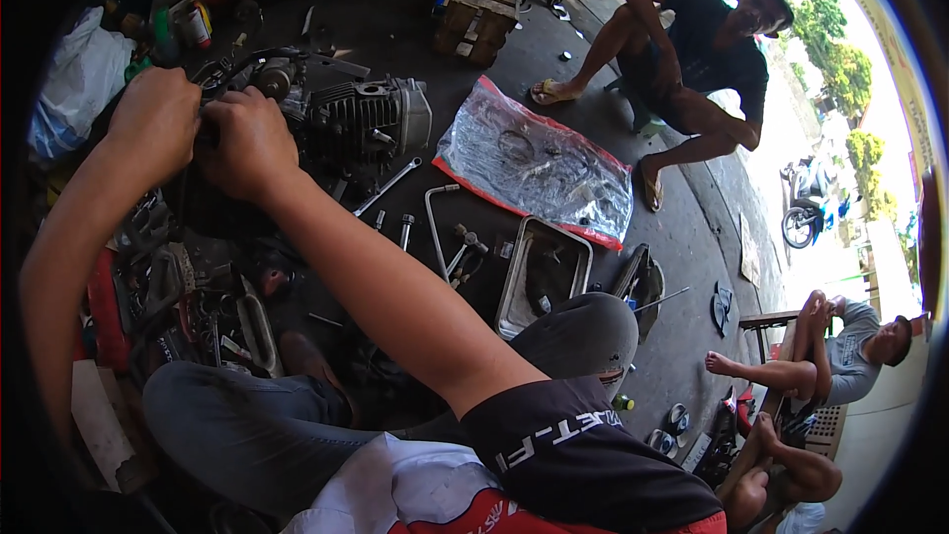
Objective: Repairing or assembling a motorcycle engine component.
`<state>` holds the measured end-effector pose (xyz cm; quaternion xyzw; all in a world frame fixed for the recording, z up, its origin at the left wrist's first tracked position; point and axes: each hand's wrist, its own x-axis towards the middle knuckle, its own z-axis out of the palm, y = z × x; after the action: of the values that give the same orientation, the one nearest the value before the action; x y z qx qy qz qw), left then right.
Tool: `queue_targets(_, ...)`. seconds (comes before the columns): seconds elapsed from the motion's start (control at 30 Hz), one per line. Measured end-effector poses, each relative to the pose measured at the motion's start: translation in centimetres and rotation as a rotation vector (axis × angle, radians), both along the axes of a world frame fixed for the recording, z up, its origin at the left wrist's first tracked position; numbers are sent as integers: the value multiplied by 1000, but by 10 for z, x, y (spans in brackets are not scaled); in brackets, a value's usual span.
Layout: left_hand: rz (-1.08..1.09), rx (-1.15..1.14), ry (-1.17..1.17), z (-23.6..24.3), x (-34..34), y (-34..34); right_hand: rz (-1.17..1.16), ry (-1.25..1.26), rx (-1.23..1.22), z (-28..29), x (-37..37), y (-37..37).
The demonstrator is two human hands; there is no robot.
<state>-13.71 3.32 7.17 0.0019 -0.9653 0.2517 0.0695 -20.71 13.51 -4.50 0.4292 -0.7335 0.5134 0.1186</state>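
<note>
A motorcycle engine (368, 119) with a finned metal cylinder lies on the dark floor at the upper left. My left hand (158, 117) is curled closed at its left end. Beside it, my right hand (249, 141) is also closed, knuckles up, against the near left part of the engine. What the fingers of either hand grip is hidden behind them. A combination wrench (388, 186) lies just right of the engine. Near it are a socket (406, 230) and an L-shaped wrench (431, 227).
A clear plastic sheet with red edges (534, 158) holds small parts. Nearer stands a metal tray (506, 309). A wooden box (477, 20) sits at the back. Tool bins (259, 331) crowd my left. One person (692, 59) sits at the far right, others on a bench (771, 318).
</note>
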Motion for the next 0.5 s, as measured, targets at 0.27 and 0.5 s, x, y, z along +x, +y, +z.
queue_targets(0.27,87,-75,-35,-17,-8,12,-34,-8,5,-1,4,3)
queue_targets(0.5,164,109,4,8,9,23,-19,-115,94,4,-4,11)
